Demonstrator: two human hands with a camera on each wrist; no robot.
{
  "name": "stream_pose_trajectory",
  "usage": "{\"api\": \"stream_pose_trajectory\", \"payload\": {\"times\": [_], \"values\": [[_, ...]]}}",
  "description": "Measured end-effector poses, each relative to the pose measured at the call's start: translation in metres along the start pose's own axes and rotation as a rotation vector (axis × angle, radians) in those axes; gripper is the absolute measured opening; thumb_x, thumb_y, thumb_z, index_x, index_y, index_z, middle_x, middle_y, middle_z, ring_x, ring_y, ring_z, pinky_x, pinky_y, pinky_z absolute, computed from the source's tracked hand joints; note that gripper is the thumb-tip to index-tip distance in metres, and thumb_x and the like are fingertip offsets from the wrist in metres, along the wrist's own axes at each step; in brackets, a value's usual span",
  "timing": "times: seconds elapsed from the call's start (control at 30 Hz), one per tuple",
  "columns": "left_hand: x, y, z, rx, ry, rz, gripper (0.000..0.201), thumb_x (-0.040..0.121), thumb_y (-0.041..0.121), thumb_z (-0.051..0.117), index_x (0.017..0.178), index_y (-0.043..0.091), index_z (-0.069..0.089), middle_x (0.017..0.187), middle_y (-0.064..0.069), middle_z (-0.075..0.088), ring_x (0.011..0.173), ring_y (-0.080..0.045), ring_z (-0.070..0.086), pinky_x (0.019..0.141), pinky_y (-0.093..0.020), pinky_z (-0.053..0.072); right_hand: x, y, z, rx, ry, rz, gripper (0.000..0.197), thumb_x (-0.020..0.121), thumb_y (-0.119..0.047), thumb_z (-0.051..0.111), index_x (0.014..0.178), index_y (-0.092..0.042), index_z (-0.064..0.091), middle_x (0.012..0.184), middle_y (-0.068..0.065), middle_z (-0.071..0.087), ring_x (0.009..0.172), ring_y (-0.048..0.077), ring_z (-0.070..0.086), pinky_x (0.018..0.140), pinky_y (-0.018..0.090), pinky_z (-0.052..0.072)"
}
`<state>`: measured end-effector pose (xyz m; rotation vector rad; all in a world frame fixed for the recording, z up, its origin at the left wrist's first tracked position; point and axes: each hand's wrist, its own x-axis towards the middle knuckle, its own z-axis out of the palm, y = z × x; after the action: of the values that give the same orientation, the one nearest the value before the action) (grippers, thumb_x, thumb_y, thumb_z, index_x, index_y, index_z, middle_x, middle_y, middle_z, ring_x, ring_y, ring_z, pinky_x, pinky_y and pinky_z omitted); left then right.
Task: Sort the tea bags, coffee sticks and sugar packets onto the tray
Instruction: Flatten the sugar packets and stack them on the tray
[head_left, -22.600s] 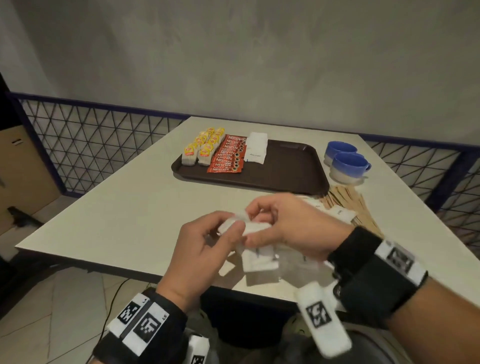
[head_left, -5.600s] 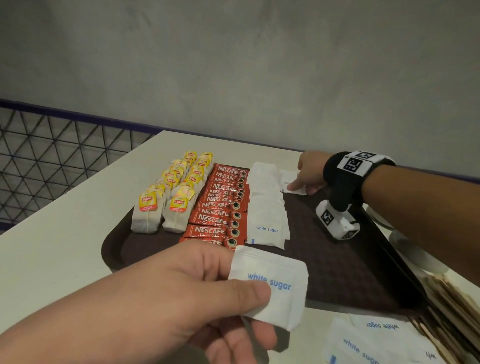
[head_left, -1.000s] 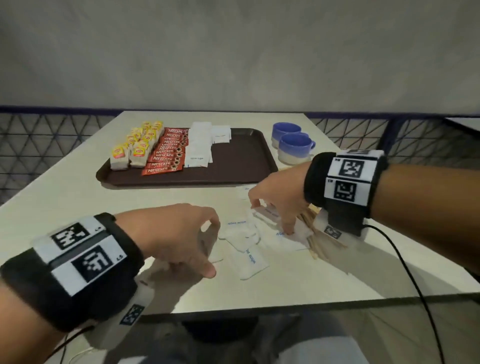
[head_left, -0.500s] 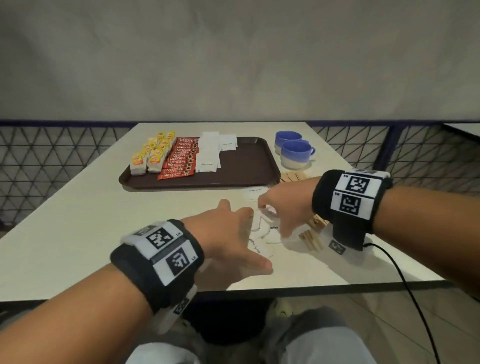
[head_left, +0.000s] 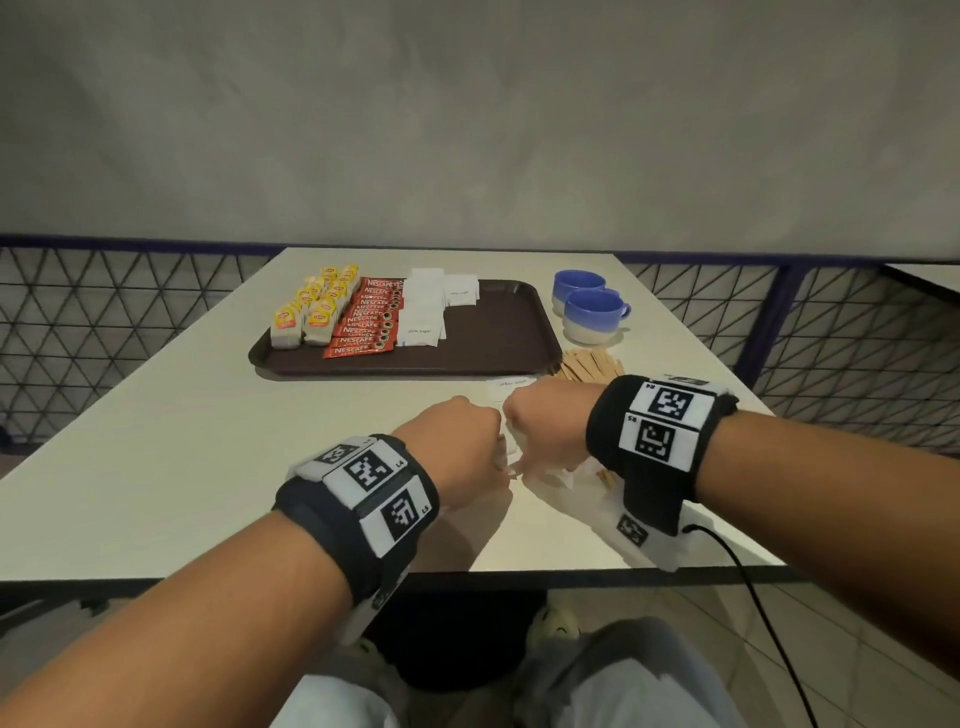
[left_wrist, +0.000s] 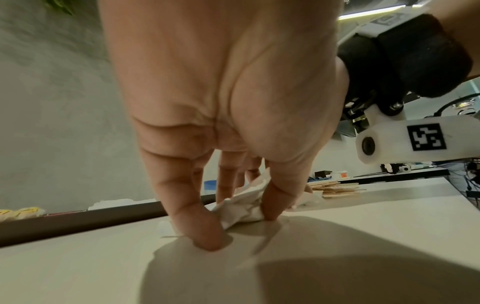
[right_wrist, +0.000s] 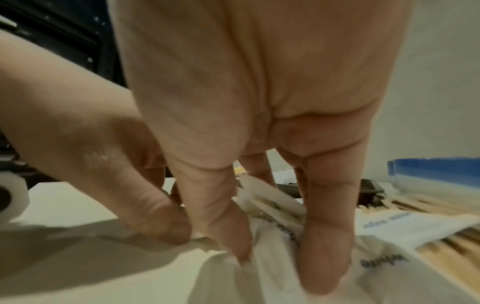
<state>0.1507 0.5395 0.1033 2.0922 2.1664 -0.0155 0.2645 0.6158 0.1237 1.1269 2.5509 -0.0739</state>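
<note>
On the brown tray (head_left: 493, 343) lie rows of yellow-tagged tea bags (head_left: 311, 317), red coffee sticks (head_left: 369, 325) and white sugar packets (head_left: 423, 312). Near the table's front, both hands meet over a pile of loose sugar packets (left_wrist: 241, 207). My left hand (head_left: 452, 452) pinches bunched packets between thumb and fingers against the tabletop (left_wrist: 239, 214). My right hand (head_left: 545, 431) curls down on the same pile (right_wrist: 278, 246), gathering packets (right_wrist: 280, 218) between thumb and fingers. One more sugar packet (head_left: 511, 384) lies just beyond the hands. In the head view the fingertips are hidden.
Two blue and white cups (head_left: 592, 312) stand right of the tray. A heap of wooden stirrers (head_left: 589, 364) lies beside my right hand, partly under loose packets (right_wrist: 405, 224). A mesh railing runs behind the table. A cable hangs from my right wrist.
My left hand has slid right to meet my right hand, and its spread fingers have closed on the packets. The scattered packets are now bunched between both hands.
</note>
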Motion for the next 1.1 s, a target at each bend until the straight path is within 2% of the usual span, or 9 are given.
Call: {"api": "stream_pose_trajectory", "payload": {"times": [0.23, 0.33, 0.47, 0.6, 0.67, 0.77, 0.87, 1.0, 1.1], "values": [[0.000, -0.002, -0.011, -0.333, -0.008, -0.082, 0.009, 0.099, 0.021, 0.055, 0.098, 0.013, 0.051, 0.105, -0.011, 0.065, 0.092, -0.026, 0.059, 0.072, -0.030, 0.041, -0.002, -0.001, -0.007, 0.780, -0.006, 0.096, 0.014, 0.091, -0.009, 0.064, 0.098, 0.003, 0.067, 0.087, 0.016, 0.076, 0.078, 0.025, 0.078, 0.079, 0.035, 0.063], [-0.002, -0.007, -0.010, -0.638, -0.074, -0.107, 0.013, 0.089, 0.016, 0.067, 0.098, 0.008, 0.062, 0.094, -0.015, 0.070, 0.088, -0.032, 0.067, 0.070, -0.036, 0.051, -0.009, -0.002, -0.009, 1.135, -0.054, 0.088, 0.004, 0.089, 0.003, 0.061, 0.090, 0.004, 0.065, 0.090, 0.016, 0.057, 0.074, 0.024, 0.069, 0.067, 0.030, 0.062], [-0.005, -0.010, -0.011, -0.910, -0.067, -0.065, 0.013, 0.080, 0.013, 0.079, 0.084, 0.010, 0.066, 0.075, -0.012, 0.062, 0.068, -0.026, 0.058, 0.069, -0.044, 0.055, -0.016, -0.003, -0.014, 1.446, -0.071, 0.083, 0.016, 0.078, 0.013, 0.044, 0.077, -0.001, 0.053, 0.086, 0.015, 0.048, 0.068, 0.023, 0.055, 0.057, 0.026, 0.053], [-0.004, -0.019, -0.013, -1.047, -0.019, -0.082, 0.027, 0.086, 0.019, 0.078, 0.109, 0.015, 0.066, 0.090, -0.007, 0.066, 0.075, -0.018, 0.061, 0.064, -0.031, 0.054, -0.017, -0.003, -0.013, 1.782, -0.003, 0.023, 0.029, 0.077, 0.013, 0.038, 0.096, 0.003, 0.059, 0.099, 0.015, 0.061, 0.074, 0.022, 0.065, 0.057, 0.028, 0.058], [-0.002, -0.023, -0.015, -1.117, -0.077, -0.103, 0.033, 0.088, 0.026, 0.078, 0.117, 0.018, 0.063, 0.094, -0.004, 0.067, 0.078, -0.018, 0.060, 0.064, -0.030, 0.056, -0.016, -0.007, -0.012, 1.721, 0.032, -0.024, 0.031, 0.089, 0.012, 0.042, 0.104, 0.009, 0.069, 0.101, 0.017, 0.075, 0.080, 0.025, 0.076, 0.070, 0.033, 0.063], [-0.005, -0.024, -0.020, -1.203, -0.129, -0.099, 0.009, 0.100, 0.010, 0.061, 0.105, 0.015, 0.066, 0.088, -0.007, 0.066, 0.078, -0.022, 0.058, 0.074, -0.035, 0.059, -0.011, -0.015, -0.006, 1.446, 0.170, -0.017, 0.022, 0.100, 0.001, 0.053, 0.107, 0.002, 0.074, 0.098, 0.024, 0.076, 0.087, 0.035, 0.077, 0.083, 0.044, 0.063], [-0.005, -0.030, -0.021, -1.236, -0.096, -0.086, 0.018, 0.100, 0.004, 0.055, 0.110, 0.011, 0.069, 0.092, -0.013, 0.071, 0.080, -0.022, 0.065, 0.076, -0.035, 0.060, -0.005, -0.018, -0.005, 1.225, 0.276, 0.019, 0.019, 0.101, -0.013, 0.059, 0.108, 0.002, 0.067, 0.093, 0.026, 0.074, 0.071, 0.032, 0.076, 0.075, 0.049, 0.064], [-0.001, -0.051, -0.034, -1.459, -0.033, -0.136, 0.026, 0.103, 0.008, 0.056, 0.126, 0.016, 0.066, 0.121, -0.022, 0.072, 0.089, -0.029, 0.067, 0.070, -0.033, 0.059, 0.009, -0.010, -0.022, 1.069, 0.378, 0.017, 0.039, 0.092, -0.037, 0.071, 0.107, -0.002, 0.060, 0.092, 0.014, 0.068, 0.067, 0.022, 0.067, 0.056, 0.032, 0.059], [0.006, -0.071, -0.043, -1.529, -0.021, -0.114, 0.030, 0.102, 0.008, 0.060, 0.131, 0.012, 0.060, 0.128, -0.026, 0.068, 0.088, -0.030, 0.069, 0.069, -0.031, 0.059, 0.020, -0.001, -0.038, 0.953, 0.433, -0.051, 0.039, 0.090, -0.040, 0.074, 0.109, -0.008, 0.061, 0.092, 0.005, 0.064, 0.072, 0.015, 0.060, 0.058, 0.025, 0.051]]}}
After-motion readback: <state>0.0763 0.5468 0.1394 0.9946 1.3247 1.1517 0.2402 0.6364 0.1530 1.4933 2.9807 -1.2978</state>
